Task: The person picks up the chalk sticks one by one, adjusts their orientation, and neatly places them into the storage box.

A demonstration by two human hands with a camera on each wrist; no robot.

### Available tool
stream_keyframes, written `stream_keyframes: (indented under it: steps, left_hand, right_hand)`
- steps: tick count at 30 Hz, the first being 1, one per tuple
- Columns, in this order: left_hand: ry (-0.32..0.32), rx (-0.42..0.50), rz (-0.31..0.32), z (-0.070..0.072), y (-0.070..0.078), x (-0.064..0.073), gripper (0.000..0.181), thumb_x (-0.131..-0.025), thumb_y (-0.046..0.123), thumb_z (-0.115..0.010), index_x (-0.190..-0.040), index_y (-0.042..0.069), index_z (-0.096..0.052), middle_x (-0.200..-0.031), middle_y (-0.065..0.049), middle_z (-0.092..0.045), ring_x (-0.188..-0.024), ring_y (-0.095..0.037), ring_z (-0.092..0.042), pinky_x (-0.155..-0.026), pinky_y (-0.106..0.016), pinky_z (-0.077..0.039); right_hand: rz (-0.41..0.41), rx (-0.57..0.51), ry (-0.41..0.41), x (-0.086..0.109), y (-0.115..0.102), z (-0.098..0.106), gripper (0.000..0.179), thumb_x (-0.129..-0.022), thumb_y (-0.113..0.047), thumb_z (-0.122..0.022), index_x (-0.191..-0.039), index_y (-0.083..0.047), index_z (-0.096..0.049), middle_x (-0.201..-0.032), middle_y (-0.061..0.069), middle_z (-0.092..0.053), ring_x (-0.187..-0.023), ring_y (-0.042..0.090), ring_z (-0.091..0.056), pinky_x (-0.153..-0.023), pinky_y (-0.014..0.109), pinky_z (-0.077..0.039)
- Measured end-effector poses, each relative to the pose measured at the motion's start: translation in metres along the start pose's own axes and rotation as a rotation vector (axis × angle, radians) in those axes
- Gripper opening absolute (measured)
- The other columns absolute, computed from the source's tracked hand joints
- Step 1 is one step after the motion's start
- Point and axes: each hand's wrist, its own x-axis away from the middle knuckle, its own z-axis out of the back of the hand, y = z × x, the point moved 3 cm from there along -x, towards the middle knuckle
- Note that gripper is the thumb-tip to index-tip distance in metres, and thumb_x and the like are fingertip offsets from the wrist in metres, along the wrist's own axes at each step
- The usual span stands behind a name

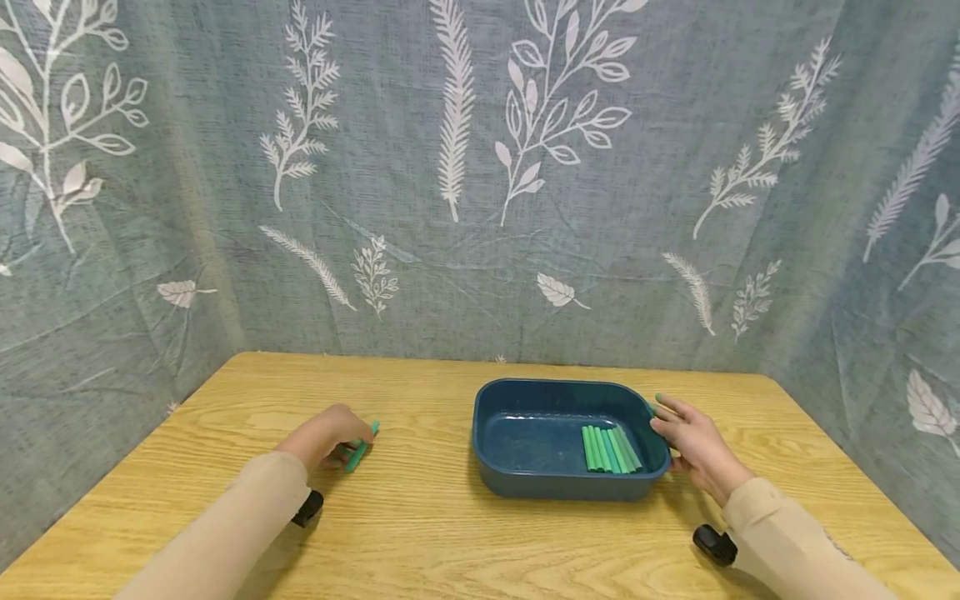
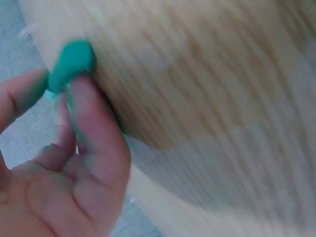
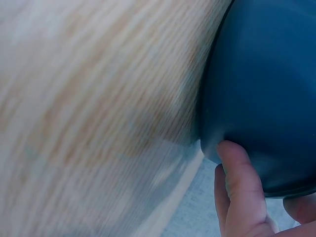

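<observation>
My left hand pinches a thin green stick of chalk-like look between thumb and fingers, close over the left part of the table. In the left wrist view the blunt end of the stick sticks out past the fingertips, which carry green smudges. A dark blue rectangular basin stands right of the middle. Inside it, several green sticks lie side by side at the right end. My right hand touches the basin's right end with extended fingers; in the right wrist view a finger rests against the outer wall.
The wooden table carries the basin. A blue-grey curtain with white leaf prints hangs behind the table and along both sides. Black wrist devices sit under both sleeves.
</observation>
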Motion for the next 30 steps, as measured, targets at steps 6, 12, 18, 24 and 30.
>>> stream_keyframes:
  steps: [6, 12, 18, 24, 30]
  left_hand:
    - [-0.095, 0.208, 0.003, 0.002, -0.007, 0.000, 0.025, -0.095, 0.011, -0.056, -0.110, -0.008, -0.050, -0.073, -0.005, -0.057, -0.063, -0.015, -0.056, -0.061, -0.025, -0.051]
    - [-0.195, 0.356, -0.005, 0.002, -0.007, 0.003, 0.046, -0.099, 0.013, -0.052, -0.133, -0.012, -0.035, -0.085, -0.007, -0.055, -0.070, -0.015, -0.056, -0.065, -0.022, -0.053]
    - [-0.322, 0.506, -0.010, 0.003, 0.004, 0.005, 0.027, -0.102, 0.014, -0.047, -0.122, -0.003, -0.039, -0.079, -0.001, -0.054, -0.068, -0.010, -0.057, -0.066, -0.016, -0.053]
    - [-0.402, 0.588, -0.016, 0.003, 0.020, 0.008, 0.014, -0.103, 0.016, -0.045, -0.109, 0.004, -0.047, -0.080, -0.001, -0.056, -0.069, -0.010, -0.059, -0.067, -0.016, -0.054]
    - [-0.406, 0.612, -0.040, 0.001, 0.039, 0.009, 0.017, -0.103, 0.015, -0.044, -0.116, 0.004, -0.043, -0.083, -0.001, -0.055, -0.072, -0.011, -0.059, -0.072, -0.019, -0.054]
  right_hand:
    - [-0.010, -0.004, 0.012, 0.000, 0.003, 0.001, 0.060, -0.105, -0.008, -0.039, -0.155, -0.001, -0.006, -0.156, 0.029, -0.011, -0.137, 0.047, -0.028, -0.051, 0.024, -0.044]
    - [-0.016, -0.009, 0.011, 0.000, 0.005, 0.001, 0.060, -0.106, -0.008, -0.039, -0.155, -0.001, -0.006, -0.156, 0.028, -0.012, -0.137, 0.047, -0.028, -0.053, 0.024, -0.046]
    - [-0.017, -0.026, 0.005, 0.000, 0.005, 0.000, 0.060, -0.106, -0.008, -0.038, -0.156, -0.002, -0.005, -0.156, 0.028, -0.011, -0.137, 0.048, -0.027, -0.052, 0.025, -0.046]
    - [-0.011, -0.024, 0.003, 0.000, 0.002, -0.001, 0.060, -0.106, -0.008, -0.039, -0.156, -0.002, -0.005, -0.156, 0.028, -0.011, -0.137, 0.047, -0.027, -0.051, 0.025, -0.045]
    - [-0.010, -0.025, 0.003, -0.001, 0.000, -0.001, 0.061, -0.105, -0.009, -0.039, -0.156, -0.002, -0.006, -0.156, 0.028, -0.012, -0.137, 0.047, -0.027, -0.053, 0.026, -0.045]
